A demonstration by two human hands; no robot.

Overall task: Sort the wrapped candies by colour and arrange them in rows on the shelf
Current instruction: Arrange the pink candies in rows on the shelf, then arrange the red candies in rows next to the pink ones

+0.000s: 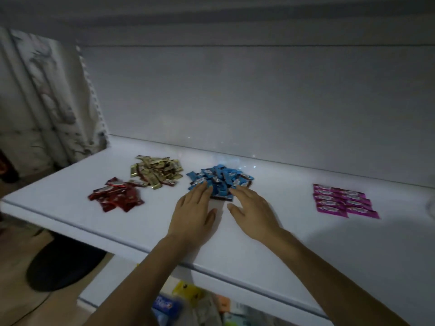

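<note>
Obscured and unresolved regions.
The near edge of the blue candies (pixel 220 182) is covered by the fingertips of the left hand (pixel 194 212) and right hand (pixel 253 214). Wrapper print is too small to be read. The packages (pixel 188 300) below the shelf (pixel 58 198) are blurred and cropped at the bottom edge.

Before me on the white shelf (pixel 294 231): red pile (pixel 116 195) front left, gold pile (pixel 156 171) just behind, blue heap (pixel 221 182) mid-shelf, pink candies (pixel 344 201) flat in two rows right.
</note>
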